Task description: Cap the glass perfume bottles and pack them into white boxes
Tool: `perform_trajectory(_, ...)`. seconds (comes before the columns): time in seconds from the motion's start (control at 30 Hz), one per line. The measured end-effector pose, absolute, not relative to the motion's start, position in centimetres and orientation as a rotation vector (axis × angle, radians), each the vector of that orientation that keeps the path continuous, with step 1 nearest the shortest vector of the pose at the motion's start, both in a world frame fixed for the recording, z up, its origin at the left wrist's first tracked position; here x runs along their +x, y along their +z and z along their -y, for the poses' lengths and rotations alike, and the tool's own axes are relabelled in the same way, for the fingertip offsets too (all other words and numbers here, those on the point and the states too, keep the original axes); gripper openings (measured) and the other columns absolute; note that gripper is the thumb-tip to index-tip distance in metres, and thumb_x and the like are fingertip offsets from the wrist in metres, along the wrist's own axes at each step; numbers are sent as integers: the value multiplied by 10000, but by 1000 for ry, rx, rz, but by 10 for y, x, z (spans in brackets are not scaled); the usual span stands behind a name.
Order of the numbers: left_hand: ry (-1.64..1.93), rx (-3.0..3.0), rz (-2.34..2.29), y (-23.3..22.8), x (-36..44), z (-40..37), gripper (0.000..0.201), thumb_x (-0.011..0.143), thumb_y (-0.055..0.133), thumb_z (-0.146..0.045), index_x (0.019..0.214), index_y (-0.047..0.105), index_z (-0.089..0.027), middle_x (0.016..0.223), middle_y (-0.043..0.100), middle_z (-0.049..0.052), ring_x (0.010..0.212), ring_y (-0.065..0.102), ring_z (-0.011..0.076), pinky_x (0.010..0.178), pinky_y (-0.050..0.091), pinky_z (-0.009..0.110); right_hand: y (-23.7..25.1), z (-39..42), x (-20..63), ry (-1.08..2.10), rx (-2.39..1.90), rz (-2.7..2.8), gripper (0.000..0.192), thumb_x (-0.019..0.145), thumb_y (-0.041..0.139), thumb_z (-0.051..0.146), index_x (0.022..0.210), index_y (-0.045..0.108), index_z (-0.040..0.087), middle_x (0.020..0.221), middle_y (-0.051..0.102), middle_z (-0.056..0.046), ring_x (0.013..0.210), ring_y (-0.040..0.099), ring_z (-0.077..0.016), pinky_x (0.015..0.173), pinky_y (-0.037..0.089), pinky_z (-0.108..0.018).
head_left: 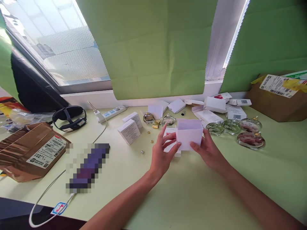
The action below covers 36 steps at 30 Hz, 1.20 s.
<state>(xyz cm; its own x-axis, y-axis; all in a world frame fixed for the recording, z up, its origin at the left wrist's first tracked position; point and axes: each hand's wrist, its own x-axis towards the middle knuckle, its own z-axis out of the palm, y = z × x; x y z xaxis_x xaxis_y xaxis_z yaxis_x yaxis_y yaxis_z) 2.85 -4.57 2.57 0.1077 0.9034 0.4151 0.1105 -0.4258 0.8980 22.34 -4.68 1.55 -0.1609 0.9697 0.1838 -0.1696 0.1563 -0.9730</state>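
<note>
Both hands (185,150) hold open white box (189,134); inside hidden.

Daylight is entering through the window (57,48) at upper left and is overexposing the glass there. A second bright strip is showing at the gap between the green blinds (153,48) at upper right. The light green table (192,191) is receiving even, soft illumination; shadows under objects are appearing faint. Wide-angle distortion is bending the window frame and tilting lines toward the edges. One patch at left centre is appearing pixelated (87,167). Small glints are showing on the glass bottles (231,126). Focus is holding reasonably sharp at centre.
</note>
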Motion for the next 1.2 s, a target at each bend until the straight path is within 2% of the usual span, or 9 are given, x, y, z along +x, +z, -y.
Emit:
perform_trajectory(0.1, 1428, 1582, -990, 25, 28, 45, 753, 883, 705, -342, 1516, 300, -384, 1296, 668, 47, 1112, 680, 186, 1017, 579, 447, 18, 52, 219, 1220, -849, 1368, 589, 957, 587, 434, 1476, 323, 342, 1528, 471, -74, 1395, 457, -254, 1091, 465, -435)
perform_trajectory(0.2, 1464, 1572, -968, 24, 28, 44, 751, 889, 696, -345, 1518, 287, -392, 1321, 647, 49, 1129, 667, 181, 984, 601, 430, 19, 54, 217, 1192, -843, 1402, 569, 986, 535, 437, 1500, 312, 340, 1559, 435, -63, 1427, 415, -239, 1128, 424, -413)
perform_trajectory(0.33, 1428, 1602, -975, 24, 27, 44, 761, 911, 668, -356, 1536, 236, -392, 1299, 669, 51, 1108, 682, 190, 950, 607, 417, 19, 53, 220, 1227, -835, 1407, 535, 975, 565, 422, 1465, 364, 348, 1522, 495, -56, 1388, 469, -239, 1102, 449, -408)
perform_trajectory(0.53, 1237, 1871, -1229, 33, 4, 20, 750, 924, 631, -426, 1543, 211, -367, 1345, 641, 60, 1252, 588, 246, 1097, 431, 497, 19, 43, 231, 1228, -906, 1275, 524, 916, 661, 432, 1397, 461, 374, 1360, 656, -20, 1269, 592, -228, 1090, 464, -410)
perform_trajectory(0.73, 720, 1956, -1336, 21, -15, 1, 885, 852, 637, -593, 1564, 197, -307, 1585, 347, 120, 1467, 312, 344, 1159, 324, 528, 14, 33, 243, 1233, -913, 1065, 514, 863, 721, 443, 1340, 528, 443, 1316, 685, 35, 1214, 632, -210, 1017, 538, -381)
perform_trajectory(0.87, 651, 2047, -1250, 19, -7, 9, 927, 838, 634, -621, 1575, 171, -304, 1619, 282, 110, 1493, 247, 345, 1208, 230, 532, 11, 28, 249, 1229, -929, 1029, 473, 835, 743, 458, 1279, 588, 418, 1308, 686, 34, 1232, 620, -222, 1012, 555, -392)
perform_trajectory(0.97, 703, 1951, -1273, 17, -2, 9, 920, 865, 606, -606, 1584, 151, -256, 1610, 295, 134, 1490, 254, 342, 1210, 228, 519, 9, 25, 250, 1227, -909, 1003, 439, 828, 750, 446, 1243, 618, 386, 1314, 683, 14, 1239, 618, -237, 1041, 541, -423)
perform_trajectory(1.1, 743, 1836, -1215, 14, -3, 3, 853, 897, 600, -492, 1577, 159, -226, 1544, 402, 147, 1422, 381, 321, 1173, 309, 492, 7, 22, 249, 1234, -875, 959, 390, 845, 735, 430, 1216, 626, 376, 1314, 681, 14, 1229, 627, -242, 1053, 534, -475)
perform_trajectory(1.2, 758, 1991, -1261, 21, -1, 7, 774, 889, 597, -364, 1555, 215, -264, 1570, 350, 120, 1451, 320, 312, 1181, 281, 507, 7, 22, 248, 1256, -857, 929, 403, 848, 738, 418, 1229, 618, 370, 1263, 708, 19, 1191, 652, -219, 1052, 541, -453)
